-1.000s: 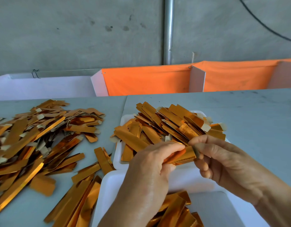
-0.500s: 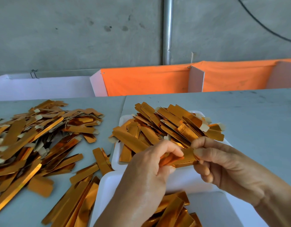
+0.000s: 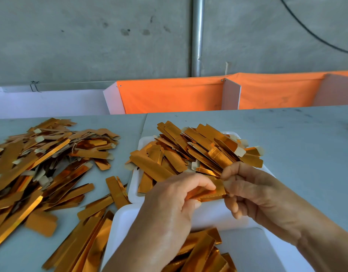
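A small gold strip (image 3: 210, 193) sits pinched between both hands above the near white tray (image 3: 218, 214). The left hand (image 3: 169, 205) curls round its left end, the right hand (image 3: 253, 191) grips its right end. Just beyond, a far tray (image 3: 135, 185) holds heaped strips (image 3: 190, 150); a loose pile (image 3: 41, 163) lies left on the table (image 3: 296, 144)

The left hand (image 3: 169, 205) has curled its forefinger lower over the gold strip (image 3: 210, 194), the tip now sitting down on the foil rather than up beside the other thumb. The right hand (image 3: 253, 191) has edged in a touch toward it (only slightly), so less of the strip shows between the two pinches.
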### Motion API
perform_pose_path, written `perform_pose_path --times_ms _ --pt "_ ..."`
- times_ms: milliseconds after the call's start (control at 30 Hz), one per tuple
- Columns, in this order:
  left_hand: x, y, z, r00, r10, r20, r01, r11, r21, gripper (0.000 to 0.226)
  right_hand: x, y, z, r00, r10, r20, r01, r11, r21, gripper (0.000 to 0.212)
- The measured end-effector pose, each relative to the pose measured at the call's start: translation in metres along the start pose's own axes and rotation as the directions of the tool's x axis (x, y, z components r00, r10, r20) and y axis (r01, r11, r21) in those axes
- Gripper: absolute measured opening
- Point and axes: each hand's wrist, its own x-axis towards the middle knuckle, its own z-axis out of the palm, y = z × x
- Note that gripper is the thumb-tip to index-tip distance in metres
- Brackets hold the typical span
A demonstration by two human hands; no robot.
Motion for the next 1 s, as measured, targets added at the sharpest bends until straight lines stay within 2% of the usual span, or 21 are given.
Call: perform_pose_path --times_ms 100,267,467,700,800,867,1000 --pt "0.001 0.0 -0.001 0.999 0.033 0.003 -0.033 0.999 0.004 0.039 0.0 0.0 0.0 0.999 -0.031 0.013 0.031 0.999 0.018 0.017" --pt "0.0 0.001 -0.007 1.0 0.001 0.015 0.002 0.987 -0.159 0.04 0.001 -0.001 -0.003 0.993 -0.068 0.092 0.055 0.989 0.134 0.008" --pt "-0.002 0.002 -0.011 0.999 -0.028 0.04 0.036 0.975 -0.218 0.045 0.002 0.002 -0.004 0.984 -0.086 0.154 0.045 0.967 0.25 0.031" --pt "-0.003 0.003 -0.006 0.999 0.006 0.038 -0.002 0.994 -0.112 0.044 0.002 0.003 -0.003 0.998 -0.048 0.047 0.045 0.997 0.055 0.009" --pt "-0.001 0.002 -0.007 0.999 -0.001 0.038 0.008 0.986 -0.166 0.048 0.002 0.004 -0.004 0.995 -0.051 0.084 0.035 0.983 0.18 0.012" --pt "0.0 0.001 -0.009 0.999 -0.005 0.053 0.019 0.966 -0.258 0.053 0.003 0.003 -0.005 0.989 -0.062 0.132 0.021 0.956 0.294 0.023" --pt "-0.001 0.001 -0.01 0.994 0.021 0.109 0.025 0.912 -0.41 0.055 0.003 0.003 -0.003 0.98 -0.082 0.182 0.005 0.92 0.392 0.032"
